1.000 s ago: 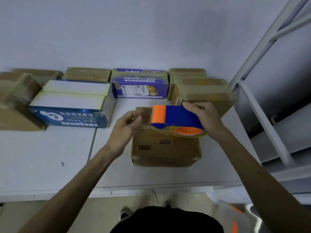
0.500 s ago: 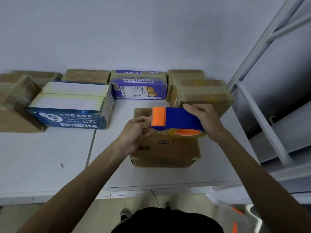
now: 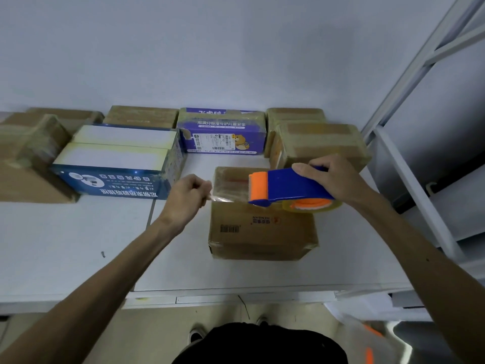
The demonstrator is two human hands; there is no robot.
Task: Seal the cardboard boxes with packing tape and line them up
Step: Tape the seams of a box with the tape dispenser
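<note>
A brown cardboard box (image 3: 258,232) with a barcode sits on the white table (image 3: 65,245) in front of me. Just above its far half my right hand (image 3: 333,177) grips a blue and orange tape dispenser (image 3: 286,189) holding a roll of clear tape. My left hand (image 3: 187,193) pinches the free end of the clear tape (image 3: 225,198), which stretches from the dispenser's orange head leftward past the box's left edge.
Taped boxes line the wall: brown ones at far left (image 3: 26,153), back (image 3: 141,116) and right (image 3: 317,143), a blue and white box (image 3: 118,164), a purple box (image 3: 223,135). A white metal rack (image 3: 409,164) stands at right.
My left hand took hold of the tape end at the dispenser head and pulled it out to the left. The dispenser stayed over the box, shifting slightly right.
</note>
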